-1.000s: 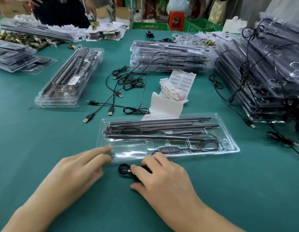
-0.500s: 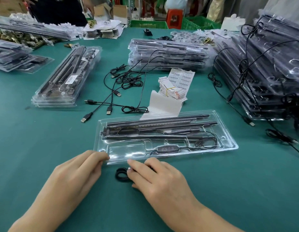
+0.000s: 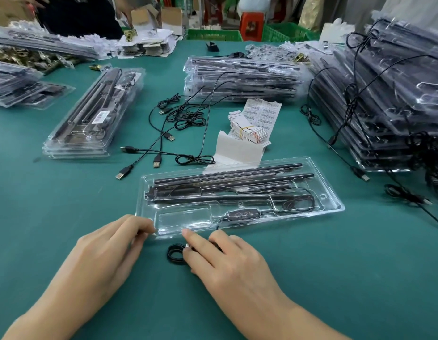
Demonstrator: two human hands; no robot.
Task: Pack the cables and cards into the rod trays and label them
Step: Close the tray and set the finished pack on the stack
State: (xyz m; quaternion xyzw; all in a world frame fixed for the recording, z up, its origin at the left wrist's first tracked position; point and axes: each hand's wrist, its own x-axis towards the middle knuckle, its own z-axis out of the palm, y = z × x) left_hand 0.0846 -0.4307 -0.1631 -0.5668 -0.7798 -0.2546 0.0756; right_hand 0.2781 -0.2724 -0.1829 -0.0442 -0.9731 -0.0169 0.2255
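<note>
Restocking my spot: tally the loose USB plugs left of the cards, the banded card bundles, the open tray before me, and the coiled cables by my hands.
USB plugs: 5
banded card bundle: 1
open tray: 1
coiled cable: 1
Total: 8

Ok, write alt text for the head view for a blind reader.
The left hand pinches the near rim of a clear rod tray on a green table; the right hand holds a coiled black cable beside it. Stacked trays sit behind.

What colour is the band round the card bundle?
The band is yellow; the head view shows it.
</note>
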